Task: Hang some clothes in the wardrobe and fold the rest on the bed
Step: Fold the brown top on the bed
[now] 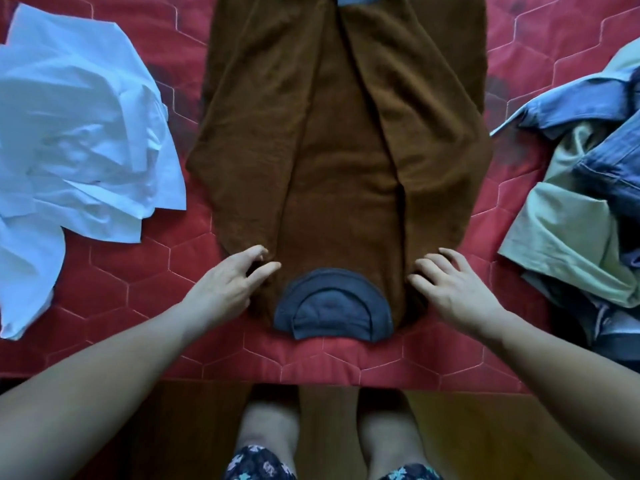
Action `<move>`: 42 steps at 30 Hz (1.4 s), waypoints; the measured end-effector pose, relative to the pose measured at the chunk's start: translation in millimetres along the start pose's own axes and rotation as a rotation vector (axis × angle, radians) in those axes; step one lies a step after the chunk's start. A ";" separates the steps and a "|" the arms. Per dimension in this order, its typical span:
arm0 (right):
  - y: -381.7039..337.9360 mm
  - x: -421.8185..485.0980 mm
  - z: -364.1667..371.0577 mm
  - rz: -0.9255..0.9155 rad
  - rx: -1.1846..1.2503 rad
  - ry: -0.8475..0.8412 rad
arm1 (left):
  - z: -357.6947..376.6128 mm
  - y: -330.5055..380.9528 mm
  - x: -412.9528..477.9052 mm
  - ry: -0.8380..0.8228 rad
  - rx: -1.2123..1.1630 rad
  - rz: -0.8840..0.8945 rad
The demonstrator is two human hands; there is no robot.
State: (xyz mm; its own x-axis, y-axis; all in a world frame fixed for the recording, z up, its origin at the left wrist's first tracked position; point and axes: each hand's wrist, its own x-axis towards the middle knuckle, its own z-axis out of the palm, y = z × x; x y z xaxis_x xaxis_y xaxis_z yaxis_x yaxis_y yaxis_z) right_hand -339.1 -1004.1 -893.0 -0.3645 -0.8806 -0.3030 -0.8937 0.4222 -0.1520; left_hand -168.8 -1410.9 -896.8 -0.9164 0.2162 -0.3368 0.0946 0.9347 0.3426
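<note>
A brown garment [341, 140] lies lengthwise on the red quilted bed [145, 292], both sides folded in toward its middle. Its dark grey collar [332, 306] points at the bed's near edge. My left hand [230, 284] rests at the garment's near left corner, fingers spread and lightly bent, fingertips touching the folded edge. On the near right corner my right hand [450, 289] lies the same way, fingers spread over the cloth. Neither hand grips anything.
A crumpled white shirt [76, 140] lies on the bed at the left. A heap of pale green and blue denim clothes [585, 209] sits at the right. The bed's front edge runs just below the collar; my legs stand on a wooden floor [485, 438].
</note>
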 end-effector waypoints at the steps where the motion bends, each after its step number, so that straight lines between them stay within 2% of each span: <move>1: 1.0 -4.8 0.4 -0.009 0.010 0.002 | -1.5 -0.5 4.3 0.019 -0.015 0.002; 5: 14.4 -19.9 -10.1 -0.040 0.038 -0.097 | -15.5 -10.0 11.3 0.009 0.028 0.112; 8: 25.0 -8.6 -35.5 0.077 0.218 -0.141 | -35.1 -18.4 16.5 -0.045 -0.091 -0.055; 10: 31.6 7.1 -66.2 0.295 0.443 -0.036 | -60.8 -29.6 27.3 0.000 -0.249 -0.278; 13: 62.6 50.6 -119.4 0.685 0.724 0.207 | -121.5 -58.9 63.8 0.231 -0.439 -0.514; 16: 128.2 117.6 -162.1 0.895 0.668 0.350 | -180.0 -94.5 125.6 0.478 -0.393 -0.610; 18: 162.2 156.8 -175.9 1.021 0.516 0.294 | -202.5 -112.0 165.3 0.517 -0.265 -0.722; 20: 161.0 184.2 -174.4 0.966 0.343 0.178 | -205.5 -109.0 190.7 0.434 -0.124 -0.694; 24: 114.9 191.4 -123.4 0.469 -0.111 -0.185 | -155.2 -75.7 188.5 -0.003 0.221 -0.333; 26: 104.3 180.4 -97.9 0.425 -0.230 -0.283 | -123.4 -68.9 177.3 -0.146 0.362 -0.293; 28: 105.5 170.5 -80.1 0.449 -0.260 -0.258 | -104.5 -69.7 175.6 -0.120 0.364 -0.334; 31: 111.7 147.8 -71.5 0.321 -0.380 -0.222 | -93.9 -72.1 173.6 -0.152 0.405 -0.321; 33: 117.8 129.0 -69.2 0.232 -0.357 -0.073 | -92.3 -75.5 166.1 -0.167 0.469 -0.297; 35: 121.2 114.9 -70.4 0.229 -0.354 0.027 | -93.8 -75.0 158.0 -0.122 0.476 -0.290; 38: 113.6 109.8 -73.8 0.258 -0.327 -0.010 | -95.5 -67.9 149.7 -0.106 0.432 -0.262; 42: 94.2 82.3 -75.2 0.277 -0.175 -0.238 | -79.4 -48.8 121.2 -0.315 0.309 -0.241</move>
State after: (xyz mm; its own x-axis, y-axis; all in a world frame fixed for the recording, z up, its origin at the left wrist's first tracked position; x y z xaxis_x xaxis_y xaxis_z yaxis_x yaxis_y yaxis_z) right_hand -473.0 -1053.0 -861.5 -0.5451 -0.6555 -0.5227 -0.8087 0.5754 0.1218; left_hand -315.4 -1452.7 -884.7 -0.7687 0.0139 -0.6395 0.0493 0.9981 -0.0376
